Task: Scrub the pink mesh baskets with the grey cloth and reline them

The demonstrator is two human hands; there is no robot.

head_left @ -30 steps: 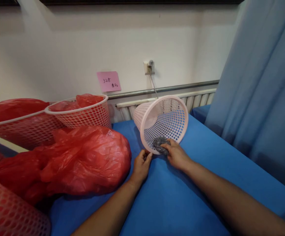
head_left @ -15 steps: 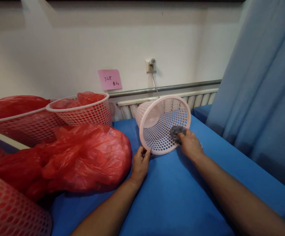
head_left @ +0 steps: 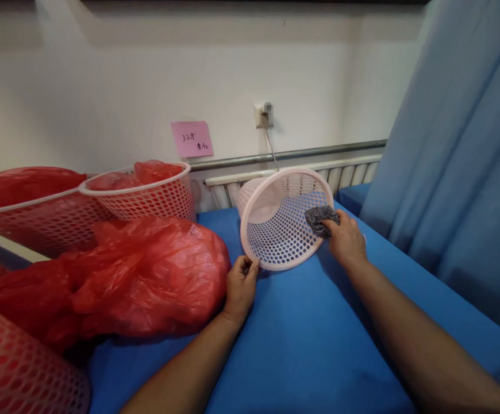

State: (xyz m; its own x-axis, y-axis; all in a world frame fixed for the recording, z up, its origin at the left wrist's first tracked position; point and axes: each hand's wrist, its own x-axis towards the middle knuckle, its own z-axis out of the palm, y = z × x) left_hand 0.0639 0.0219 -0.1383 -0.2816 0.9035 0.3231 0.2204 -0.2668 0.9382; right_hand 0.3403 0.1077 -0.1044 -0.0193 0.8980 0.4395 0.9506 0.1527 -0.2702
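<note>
A pink perforated plastic basket lies on its side on the blue table, its mouth turned toward me. My left hand grips the lower left part of its rim, fingers curled. My right hand pinches a grey scouring pad and presses it against the right side of the rim.
A crumpled red plastic bag lies left of the basket. Behind it stand pink baskets lined with red bags, and another basket sits at the lower left. A blue curtain hangs on the right. A pink note is on the wall.
My right hand has carried the grey pad from the bottom of the rim up along its right side. The basket has turned slightly. My left hand stays on the lower rim.
</note>
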